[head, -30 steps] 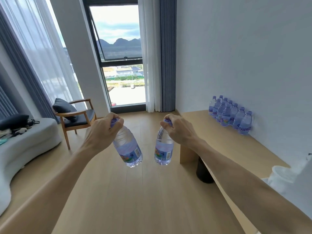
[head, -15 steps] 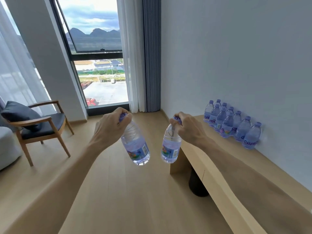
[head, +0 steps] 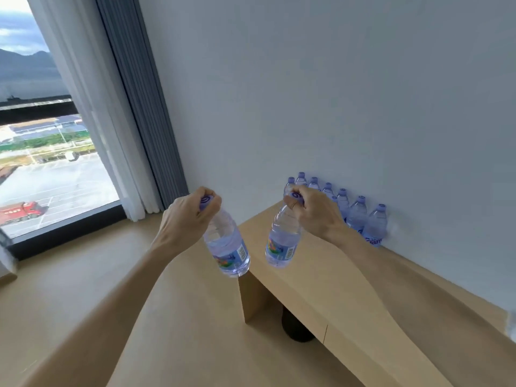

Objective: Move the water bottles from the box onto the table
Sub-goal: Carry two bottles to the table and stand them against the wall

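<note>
My left hand [head: 185,216] grips a clear water bottle [head: 227,247] by its purple cap; the bottle hangs tilted over the floor, just off the table's near end. My right hand [head: 315,213] holds a second water bottle [head: 282,241] by the cap, hanging above the end of the light wooden table [head: 315,275]. Several more bottles [head: 354,212] with purple caps stand in a double row on the table against the white wall. The box is out of view.
A dark round object [head: 296,329] stands on the floor under the table. A grey curtain [head: 142,107] and a white sheer curtain [head: 89,113] hang beside a tall window [head: 42,163] at the left. Wooden floor [head: 83,289] lies in front.
The view has swung right and closer to the table. The chair and sofa have left the view. Both hands with their bottles now reach the table's end.
</note>
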`<state>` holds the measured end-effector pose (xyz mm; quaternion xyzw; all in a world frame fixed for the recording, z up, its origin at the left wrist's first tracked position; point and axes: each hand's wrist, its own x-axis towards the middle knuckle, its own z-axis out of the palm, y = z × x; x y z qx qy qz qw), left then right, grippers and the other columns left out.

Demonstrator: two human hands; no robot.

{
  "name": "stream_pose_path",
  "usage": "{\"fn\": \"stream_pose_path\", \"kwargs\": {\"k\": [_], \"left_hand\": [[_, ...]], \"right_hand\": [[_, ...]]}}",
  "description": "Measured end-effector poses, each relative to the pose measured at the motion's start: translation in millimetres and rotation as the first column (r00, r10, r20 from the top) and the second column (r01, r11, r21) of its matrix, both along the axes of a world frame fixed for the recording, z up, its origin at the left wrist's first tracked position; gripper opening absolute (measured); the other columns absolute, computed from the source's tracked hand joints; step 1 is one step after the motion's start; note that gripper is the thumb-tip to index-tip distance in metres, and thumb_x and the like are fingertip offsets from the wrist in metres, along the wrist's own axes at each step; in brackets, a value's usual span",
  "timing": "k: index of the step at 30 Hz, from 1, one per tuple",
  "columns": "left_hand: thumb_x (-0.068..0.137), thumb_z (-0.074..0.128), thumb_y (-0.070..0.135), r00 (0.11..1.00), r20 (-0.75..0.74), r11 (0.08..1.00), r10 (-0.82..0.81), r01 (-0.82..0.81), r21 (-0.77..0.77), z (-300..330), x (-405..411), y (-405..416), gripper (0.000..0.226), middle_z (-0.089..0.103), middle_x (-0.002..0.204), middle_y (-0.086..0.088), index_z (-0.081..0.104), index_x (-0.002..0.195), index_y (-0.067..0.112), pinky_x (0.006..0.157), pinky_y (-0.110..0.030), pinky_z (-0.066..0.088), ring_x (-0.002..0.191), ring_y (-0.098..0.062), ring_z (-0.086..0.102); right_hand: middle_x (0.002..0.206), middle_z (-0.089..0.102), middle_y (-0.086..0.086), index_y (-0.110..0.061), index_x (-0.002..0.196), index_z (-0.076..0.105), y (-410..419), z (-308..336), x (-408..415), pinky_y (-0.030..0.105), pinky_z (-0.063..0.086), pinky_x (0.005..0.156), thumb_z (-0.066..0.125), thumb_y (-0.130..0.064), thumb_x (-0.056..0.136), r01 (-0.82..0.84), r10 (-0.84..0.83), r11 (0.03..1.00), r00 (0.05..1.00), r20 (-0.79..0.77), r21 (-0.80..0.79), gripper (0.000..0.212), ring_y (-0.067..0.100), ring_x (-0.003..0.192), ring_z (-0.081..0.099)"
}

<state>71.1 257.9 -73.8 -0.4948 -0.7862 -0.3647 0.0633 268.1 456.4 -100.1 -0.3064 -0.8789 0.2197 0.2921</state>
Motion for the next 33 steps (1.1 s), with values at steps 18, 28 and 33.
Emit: {"fn": "stream_pose_path", "kwargs": {"k": [18, 28, 33], "left_hand": [[0.092, 0.044, 0.040, 0.849, 0.098, 0.837, -0.520, 0.529, -0.140, -57.9, -4.6, 311.3, 0.019, 0.055, 0.062, 0.009, 0.049, 0.079, 0.028, 0.052, -0.028, 0.035, 0.052, -0.009, 0.041], [0.094, 0.046, 0.039, 0.585, 0.045, 0.551, -0.810, 0.786, -0.280, -115.0, 26.6, 432.9, 0.013, 0.050, 0.057, 0.011, 0.050, 0.086, 0.029, 0.053, -0.029, 0.039, 0.056, -0.006, 0.050], [0.095, 0.043, 0.044, 0.423, -0.001, 0.392, -0.906, 0.837, -0.381, -138.2, 37.1, 488.4, 0.021, 0.053, 0.068, 0.009, 0.052, 0.097, 0.025, 0.053, -0.034, 0.041, 0.063, -0.013, 0.054]], "right_hand": [[0.090, 0.059, -0.008, -0.024, 0.099, 0.055, 212.1, -58.6, 47.6, 0.034, 0.039, 0.071, 0.044, -0.050, 0.096, 0.470, -0.464, 0.883, 0.868, 0.177, 0.012, 0.028, 0.019, 0.083, 0.053], [0.083, 0.061, -0.006, -0.023, 0.093, 0.056, 258.4, -103.4, 74.9, 0.034, 0.046, 0.070, 0.052, -0.040, 0.093, 0.618, -0.578, 0.776, 0.776, 0.252, -0.122, 0.018, 0.019, 0.078, 0.054], [0.088, 0.061, -0.015, -0.028, 0.095, 0.060, 269.5, -122.6, 78.9, 0.033, 0.048, 0.071, 0.057, -0.032, 0.091, 0.653, -0.614, 0.731, 0.757, 0.226, -0.201, 0.007, 0.005, 0.080, 0.054]]}}
